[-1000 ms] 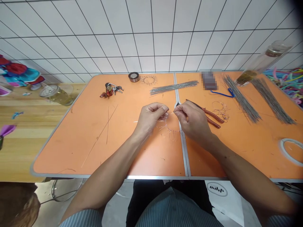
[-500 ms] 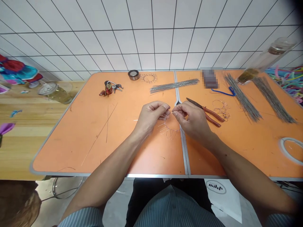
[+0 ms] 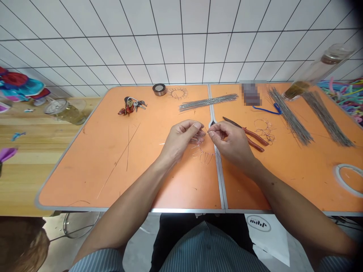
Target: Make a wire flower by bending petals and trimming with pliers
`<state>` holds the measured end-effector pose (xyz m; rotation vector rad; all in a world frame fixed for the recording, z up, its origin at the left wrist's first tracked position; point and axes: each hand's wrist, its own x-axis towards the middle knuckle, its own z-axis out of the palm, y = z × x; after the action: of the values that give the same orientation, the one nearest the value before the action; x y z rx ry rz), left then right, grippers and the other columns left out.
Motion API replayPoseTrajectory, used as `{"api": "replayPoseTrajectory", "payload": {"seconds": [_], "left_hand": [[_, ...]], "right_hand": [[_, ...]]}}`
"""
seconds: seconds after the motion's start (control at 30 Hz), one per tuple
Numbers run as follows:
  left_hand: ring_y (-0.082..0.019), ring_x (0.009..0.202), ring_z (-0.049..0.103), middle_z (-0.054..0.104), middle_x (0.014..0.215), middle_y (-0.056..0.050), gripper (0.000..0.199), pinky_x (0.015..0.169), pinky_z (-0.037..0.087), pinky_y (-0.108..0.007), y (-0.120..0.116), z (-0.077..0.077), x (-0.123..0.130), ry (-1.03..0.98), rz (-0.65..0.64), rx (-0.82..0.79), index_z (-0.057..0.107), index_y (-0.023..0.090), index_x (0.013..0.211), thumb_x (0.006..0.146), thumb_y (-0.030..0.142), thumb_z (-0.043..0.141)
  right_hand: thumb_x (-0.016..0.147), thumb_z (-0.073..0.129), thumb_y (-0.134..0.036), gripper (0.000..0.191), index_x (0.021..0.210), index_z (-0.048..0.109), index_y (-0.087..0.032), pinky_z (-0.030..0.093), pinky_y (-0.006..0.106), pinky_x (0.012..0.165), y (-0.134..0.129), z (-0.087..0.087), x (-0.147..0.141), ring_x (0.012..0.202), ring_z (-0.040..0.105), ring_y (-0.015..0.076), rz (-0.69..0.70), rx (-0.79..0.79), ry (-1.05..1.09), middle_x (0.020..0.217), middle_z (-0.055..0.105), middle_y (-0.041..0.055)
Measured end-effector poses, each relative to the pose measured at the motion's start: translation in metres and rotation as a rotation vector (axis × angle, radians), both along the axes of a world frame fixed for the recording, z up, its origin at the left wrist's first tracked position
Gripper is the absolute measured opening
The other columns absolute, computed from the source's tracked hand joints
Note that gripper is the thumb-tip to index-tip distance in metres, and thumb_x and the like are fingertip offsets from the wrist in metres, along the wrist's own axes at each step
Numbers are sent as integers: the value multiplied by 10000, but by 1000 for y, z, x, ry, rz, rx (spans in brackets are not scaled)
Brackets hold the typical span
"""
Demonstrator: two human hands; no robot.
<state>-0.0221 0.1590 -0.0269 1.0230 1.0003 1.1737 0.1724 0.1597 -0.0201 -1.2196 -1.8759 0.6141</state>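
Over the middle of the orange table (image 3: 176, 185), my left hand (image 3: 183, 138) pinches a thin wire piece bent into small loops (image 3: 205, 154). The looped part hangs in a curve below my fingers. Close on its right, my right hand (image 3: 229, 139) has thumb and forefinger pressed together on a fine end of the wire. A small gap separates the fingertips of the two hands. Pliers with red handles (image 3: 256, 138) lie just beyond my right hand. Behind them is a tangle of bent thin wire (image 3: 265, 130).
Bundles of straight wire lie at the back (image 3: 208, 102) and right (image 3: 292, 117). Keys (image 3: 137, 104), a tape roll (image 3: 159, 89) and a looped wire ring (image 3: 177, 93) lie along the back. A glass jar (image 3: 312, 75) stands right. Two loose wires (image 3: 119, 156) cross at left.
My right fingertips have shifted slightly, and the hanging wire loops have turned a little between my hands. Both hands keep their pinch.
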Motion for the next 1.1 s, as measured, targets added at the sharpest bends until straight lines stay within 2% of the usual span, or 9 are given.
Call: {"api": "replayPoseTrajectory", "payload": {"seconds": [0.13, 0.33, 0.57, 0.7, 0.87, 1.0, 1.1], "left_hand": [[-147, 726, 740, 802, 901, -63, 385, 699, 610, -271, 0, -1, 1, 28, -15, 33, 804, 179, 933, 857, 542, 908], [-150, 682, 721, 802, 836, -69, 414, 667, 593, -270, 0, -3, 2, 7, -37, -13, 793, 175, 915, 828, 556, 931], [-137, 645, 685, 780, 793, -49, 345, 652, 577, -272, -1, -4, 2, 28, -44, 36, 799, 179, 894, 858, 502, 915], [-134, 658, 689, 775, 800, -48, 307, 663, 580, -272, -2, -4, 3, 34, -56, 29, 792, 179, 871, 879, 469, 893], [-134, 661, 707, 781, 822, -54, 304, 665, 598, -272, -2, -5, 5, 34, -74, -5, 811, 170, 925, 850, 445, 918], [-148, 678, 730, 792, 818, -60, 346, 673, 621, -281, 0, -7, 4, 5, -6, -16, 818, 158, 953, 811, 446, 945], [-142, 676, 736, 795, 821, -52, 364, 669, 622, -269, 1, -5, 2, -36, 30, -6, 816, 153, 951, 788, 444, 963]], "right_hand": [[958, 656, -234, 100, 873, 708, -223, 449, 351, 682, 0, 1, 1, 725, 597, 188, -7, -51, 27, 792, 693, 19], [947, 692, -322, 130, 916, 742, -206, 461, 339, 686, 1, 1, 3, 768, 636, 184, 25, -239, 135, 898, 756, 41], [892, 708, -330, 134, 860, 726, -201, 371, 317, 612, 5, 3, 4, 674, 534, 150, 83, -345, 165, 787, 701, 6], [880, 707, -318, 121, 834, 704, -206, 345, 315, 605, 6, 2, 4, 665, 512, 146, 89, -345, 161, 764, 680, -2], [910, 717, -357, 159, 879, 723, -201, 400, 316, 652, 9, 0, 7, 719, 556, 158, 120, -392, 218, 818, 697, 10], [979, 690, -421, 238, 1022, 756, -197, 490, 341, 783, 14, 2, 16, 882, 658, 198, 140, -355, 239, 990, 757, 52], [956, 718, -407, 237, 1058, 763, -198, 514, 365, 854, 16, 3, 20, 972, 692, 226, 101, -328, 200, 1079, 786, 74]]}}
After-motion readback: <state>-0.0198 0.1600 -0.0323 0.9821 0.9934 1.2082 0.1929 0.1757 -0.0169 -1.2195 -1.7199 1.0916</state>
